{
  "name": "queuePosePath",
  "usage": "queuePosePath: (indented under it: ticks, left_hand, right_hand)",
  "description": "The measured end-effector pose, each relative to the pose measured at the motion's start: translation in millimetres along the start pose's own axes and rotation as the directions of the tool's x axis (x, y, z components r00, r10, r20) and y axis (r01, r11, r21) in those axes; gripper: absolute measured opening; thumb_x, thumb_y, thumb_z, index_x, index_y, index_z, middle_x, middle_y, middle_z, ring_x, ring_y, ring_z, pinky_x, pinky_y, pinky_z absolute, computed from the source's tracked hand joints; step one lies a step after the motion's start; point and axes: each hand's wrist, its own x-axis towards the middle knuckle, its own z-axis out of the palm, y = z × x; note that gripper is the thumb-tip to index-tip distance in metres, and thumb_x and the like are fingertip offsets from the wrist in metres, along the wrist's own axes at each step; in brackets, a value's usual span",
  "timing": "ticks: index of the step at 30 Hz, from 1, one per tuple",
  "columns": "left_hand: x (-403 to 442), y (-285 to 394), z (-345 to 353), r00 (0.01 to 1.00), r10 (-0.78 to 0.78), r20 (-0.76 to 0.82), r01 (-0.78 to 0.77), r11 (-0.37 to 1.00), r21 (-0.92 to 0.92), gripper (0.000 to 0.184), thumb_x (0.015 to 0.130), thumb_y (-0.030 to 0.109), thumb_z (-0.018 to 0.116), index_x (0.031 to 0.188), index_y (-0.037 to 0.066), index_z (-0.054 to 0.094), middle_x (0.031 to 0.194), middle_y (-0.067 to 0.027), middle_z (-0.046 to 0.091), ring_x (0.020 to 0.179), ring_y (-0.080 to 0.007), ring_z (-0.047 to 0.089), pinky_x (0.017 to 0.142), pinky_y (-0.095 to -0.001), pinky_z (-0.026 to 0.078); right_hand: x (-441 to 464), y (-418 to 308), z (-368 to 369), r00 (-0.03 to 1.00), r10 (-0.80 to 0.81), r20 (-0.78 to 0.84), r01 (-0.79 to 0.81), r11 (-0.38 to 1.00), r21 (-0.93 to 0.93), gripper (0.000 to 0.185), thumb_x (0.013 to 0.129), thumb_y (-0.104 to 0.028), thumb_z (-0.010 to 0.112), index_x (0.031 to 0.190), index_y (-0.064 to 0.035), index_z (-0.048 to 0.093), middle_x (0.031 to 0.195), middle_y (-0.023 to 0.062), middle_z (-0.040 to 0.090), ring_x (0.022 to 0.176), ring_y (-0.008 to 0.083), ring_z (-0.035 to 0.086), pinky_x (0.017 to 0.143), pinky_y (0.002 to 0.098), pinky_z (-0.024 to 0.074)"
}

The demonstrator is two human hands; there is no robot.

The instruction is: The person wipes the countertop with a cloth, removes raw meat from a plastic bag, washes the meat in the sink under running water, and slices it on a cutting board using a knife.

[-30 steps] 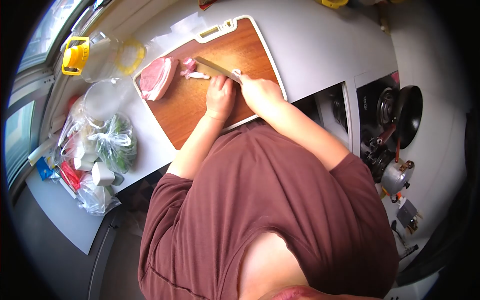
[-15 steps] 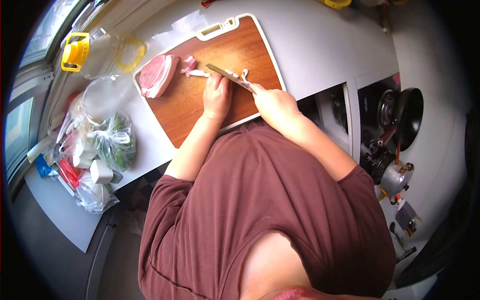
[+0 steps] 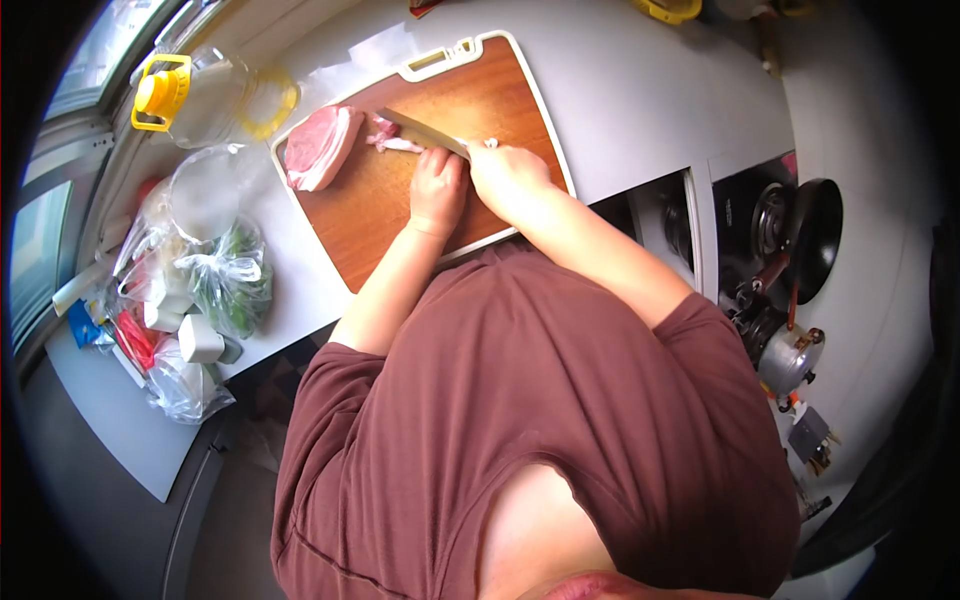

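My right hand point(image 3: 508, 180) is closed round the handle of a knife point(image 3: 425, 131), whose blade points up and left over the wooden cutting board point(image 3: 365, 235). Beside the blade, my left hand point(image 3: 438, 188) has its fingers pressed together on a meat strip point(image 3: 398, 143), mostly hidden under the fingertips. A small reddish piece of meat lies by the blade's tip. Left of it sits a large slab of raw meat point(image 3: 322, 148). Small white scraps point(image 3: 490, 143) show just beyond my right hand.
A large clear bottle with a yellow cap point(image 3: 160, 93) stands at the upper left. Below it are plastic bags point(image 3: 228, 280) with greens and white containers point(image 3: 200, 340). At the right are a stove, a black pan point(image 3: 818, 240) and a metal pot point(image 3: 793, 360).
The knife and my right hand first moved right and down, then back up and left, close to my left hand. My left hand has stayed nearly in place.
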Motion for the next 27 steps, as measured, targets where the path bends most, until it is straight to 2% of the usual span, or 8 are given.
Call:
queuePosePath:
  ticks: [3, 6, 9, 13, 19, 23, 25, 27]
  left_hand:
    - [-0.6, 5.2, -2.0, 0.999, -0.034, -0.042, 0.035, 0.999, 0.003, 0.021, 0.071, 0.001, 0.064, 0.092, 0.004, 0.061, 0.093, -0.0119, 0.06, 0.088, -0.0328, 0.058, 0.079, -0.0397, 0.049]
    - [0.5, 2.5, -4.6, 1.0, 0.01, 0.008, -0.01, 0.997, -0.071, 0.021, 0.073, 0.002, 0.065, 0.094, 0.004, 0.06, 0.095, -0.0117, 0.06, 0.087, -0.0324, 0.058, 0.078, -0.0398, 0.049]
    - [1.1, 4.7, -5.9, 0.998, -0.007, -0.06, -0.001, 0.991, -0.133, 0.021, 0.075, 0.003, 0.067, 0.095, 0.004, 0.059, 0.095, -0.0121, 0.06, 0.087, -0.0325, 0.058, 0.077, -0.04, 0.049]
    - [-1.9, 5.1, -8.4, 0.998, -0.012, -0.068, 0.012, 1.0, -0.008, 0.015, 0.077, 0.006, 0.067, 0.09, 0.006, 0.059, 0.094, -0.0096, 0.06, 0.087, -0.0306, 0.058, 0.073, -0.0389, 0.05]
    - [-0.1, 0.6, -6.3, 0.999, 0.015, -0.044, -0.015, 1.0, -0.007, 0.02, 0.071, 0.003, 0.067, 0.089, 0.005, 0.059, 0.093, -0.0111, 0.06, 0.085, -0.0314, 0.058, 0.073, -0.0392, 0.05]
    - [-1.4, 0.6, -4.6, 0.999, -0.004, -0.051, 0.003, 1.0, -0.031, 0.02, 0.07, 0.003, 0.067, 0.088, 0.004, 0.059, 0.092, -0.0114, 0.06, 0.084, -0.0317, 0.058, 0.075, -0.0389, 0.05]
    - [-2.5, -3.0, -3.5, 0.999, 0.0, -0.053, -0.002, 1.0, -0.027, 0.019, 0.07, 0.003, 0.067, 0.087, 0.004, 0.059, 0.092, -0.0115, 0.06, 0.084, -0.0318, 0.058, 0.075, -0.0388, 0.05]
    - [-2.0, -4.2, -1.1, 0.998, 0.021, -0.055, -0.023, 0.999, -0.027, 0.018, 0.07, 0.004, 0.067, 0.086, 0.004, 0.058, 0.091, -0.0115, 0.06, 0.083, -0.0318, 0.058, 0.075, -0.0388, 0.05]
  right_hand:
    - [-23.0, 14.4, -2.8, 0.989, 0.129, 0.075, -0.13, 0.992, 0.006, 0.027, 0.096, -0.02, 0.038, 0.109, -0.0057, 0.057, 0.085, 0.0179, 0.068, 0.081, 0.0361, 0.067, 0.071, 0.0456, 0.053]
    - [-37.0, 35.5, -2.2, 0.986, 0.146, 0.08, -0.147, 0.989, 0.007, 0.027, 0.097, -0.021, 0.037, 0.107, -0.0068, 0.057, 0.084, 0.0188, 0.068, 0.08, 0.0358, 0.067, 0.068, 0.0463, 0.0523]
    - [-46.9, 36.2, -1.5, 0.999, 0.054, -0.006, -0.053, 0.998, 0.043, 0.023, 0.096, -0.02, 0.04, 0.105, -0.0071, 0.057, 0.076, 0.0174, 0.067, 0.073, 0.0346, 0.068, 0.061, 0.0459, 0.0521]
    - [-54.1, 20.0, -5.2, 1.0, -0.007, -0.011, 0.008, 1.0, 0.025, 0.022, 0.094, -0.017, 0.042, 0.105, -0.0069, 0.057, 0.072, 0.0162, 0.067, 0.068, 0.0341, 0.068, 0.06, 0.0448, 0.0528]
    - [-51.8, 17.2, -12.9, 0.996, 0.055, 0.075, -0.058, 0.998, 0.037, 0.023, 0.093, -0.014, 0.041, 0.107, -0.0045, 0.057, 0.079, 0.0188, 0.068, 0.076, 0.0346, 0.069, 0.066, 0.0455, 0.0538]
    - [-25.0, 6.6, -4.0, 0.995, 0.086, 0.059, -0.089, 0.995, 0.048, 0.024, 0.093, -0.014, 0.041, 0.107, -0.0031, 0.056, 0.084, 0.0218, 0.067, 0.082, 0.0365, 0.067, 0.069, 0.0466, 0.0533]
    - [-7.6, -6.4, -8.0, 0.995, 0.077, 0.065, -0.081, 0.995, 0.055, 0.025, 0.095, -0.017, 0.039, 0.106, -0.0026, 0.056, 0.085, 0.024, 0.066, 0.08, 0.0393, 0.066, 0.068, 0.0486, 0.052]
    - [4.3, -9.4, 0.5, 1.0, -0.005, -0.02, 0.007, 0.997, 0.071, 0.025, 0.095, -0.016, 0.039, 0.106, -0.0017, 0.056, 0.085, 0.0249, 0.066, 0.081, 0.0396, 0.066, 0.069, 0.0484, 0.0521]
